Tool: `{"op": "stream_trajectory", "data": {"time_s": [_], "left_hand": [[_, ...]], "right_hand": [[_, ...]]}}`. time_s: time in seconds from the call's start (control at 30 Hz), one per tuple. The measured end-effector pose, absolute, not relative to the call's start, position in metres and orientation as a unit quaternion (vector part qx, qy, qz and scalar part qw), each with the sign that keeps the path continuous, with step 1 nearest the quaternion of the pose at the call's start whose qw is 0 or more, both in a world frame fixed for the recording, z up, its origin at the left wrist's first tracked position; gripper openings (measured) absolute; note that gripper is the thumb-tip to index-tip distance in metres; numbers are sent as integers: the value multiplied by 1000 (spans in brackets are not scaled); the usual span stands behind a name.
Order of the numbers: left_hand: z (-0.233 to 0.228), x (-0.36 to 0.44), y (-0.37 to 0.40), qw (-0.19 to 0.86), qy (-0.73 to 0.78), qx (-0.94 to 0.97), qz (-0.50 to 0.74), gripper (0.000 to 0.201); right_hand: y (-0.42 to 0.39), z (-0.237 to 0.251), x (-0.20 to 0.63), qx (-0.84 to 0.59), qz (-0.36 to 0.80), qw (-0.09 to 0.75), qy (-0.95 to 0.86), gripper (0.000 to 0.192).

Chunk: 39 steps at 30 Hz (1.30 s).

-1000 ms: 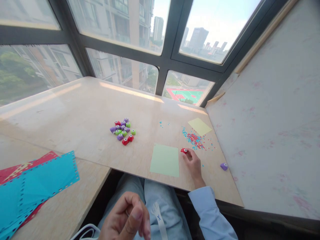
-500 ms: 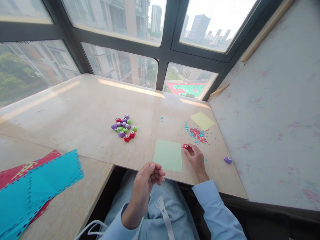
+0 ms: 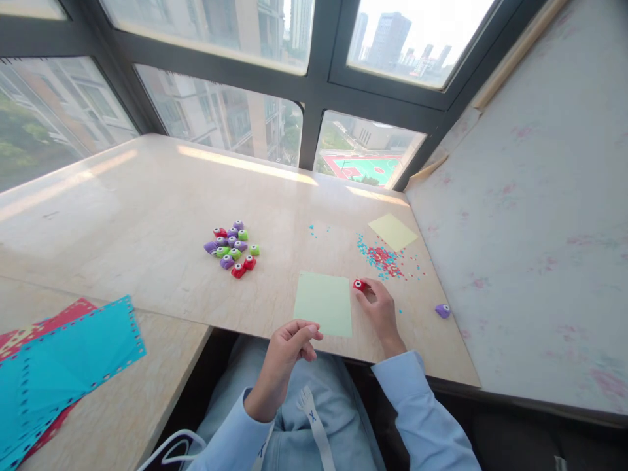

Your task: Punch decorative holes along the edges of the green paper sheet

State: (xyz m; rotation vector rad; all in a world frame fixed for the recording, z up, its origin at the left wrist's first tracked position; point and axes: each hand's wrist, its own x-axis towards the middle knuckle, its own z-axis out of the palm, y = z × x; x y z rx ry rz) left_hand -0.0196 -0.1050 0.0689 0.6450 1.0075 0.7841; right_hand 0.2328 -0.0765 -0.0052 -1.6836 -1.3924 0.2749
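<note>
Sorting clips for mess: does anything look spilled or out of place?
Tiny red and blue paper-like bits lie scattered on the pale tabletop beyond the right hand, like a spill. One purple plastic punch sits alone near the floral wall, away from the multicoloured punch cluster.

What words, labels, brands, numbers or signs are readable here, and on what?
"X": in blue, on the white strap over the lap.
Other strap, beside the left sleeve: blue mark, too blurred to read.
Red punch in the right hand: dark mark on its white disc, too small to read.
Punch cluster: dark marks on white discs, also too small.
No words, brands or numbers readable.
</note>
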Motion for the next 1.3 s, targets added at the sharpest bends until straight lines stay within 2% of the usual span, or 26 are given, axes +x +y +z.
{"op": "stream_trajectory", "data": {"time_s": [0.2,0.53,0.73,1.3], "left_hand": [[65,-18,-118,731,490,363,306,29],[68,-13,-144,600,520,520,313,16],[72,-15,-151,568,496,587,296,15],[70,-14,-164,661,405,562,289,19]], "right_hand": [[-76,-7,234,-682,117,458,-558,27],[-77,-8,234,-675,104,456,-571,26],[-77,-6,233,-672,94,454,-577,26],[-77,-5,234,-675,98,454,-573,25]]}}
